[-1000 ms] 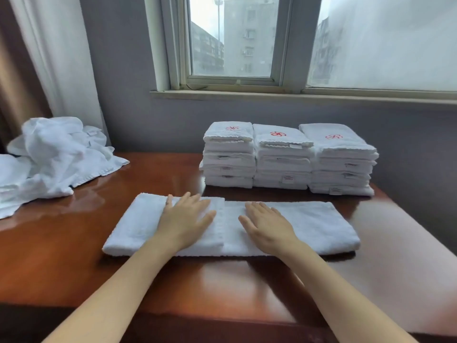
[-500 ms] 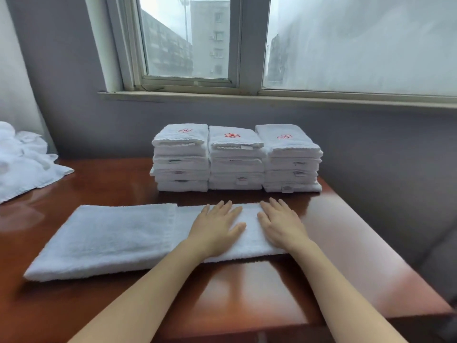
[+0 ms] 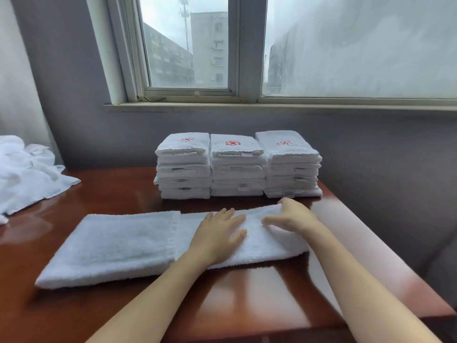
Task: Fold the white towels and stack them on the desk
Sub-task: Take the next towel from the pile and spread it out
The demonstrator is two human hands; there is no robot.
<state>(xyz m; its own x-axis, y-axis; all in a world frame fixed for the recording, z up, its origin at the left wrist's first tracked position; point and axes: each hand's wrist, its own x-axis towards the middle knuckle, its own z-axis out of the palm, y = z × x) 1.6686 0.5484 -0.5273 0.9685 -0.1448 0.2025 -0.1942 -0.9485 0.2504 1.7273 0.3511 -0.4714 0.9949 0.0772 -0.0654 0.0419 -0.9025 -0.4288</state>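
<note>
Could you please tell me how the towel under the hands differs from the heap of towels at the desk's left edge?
The long towel lies flat as a folded strip at the front of the desk; the heap is crumpled and unfolded. The left hand presses flat on the long towel and the right hand holds its right end; nothing touches the heap. Both are white and rest on the desk.
</note>
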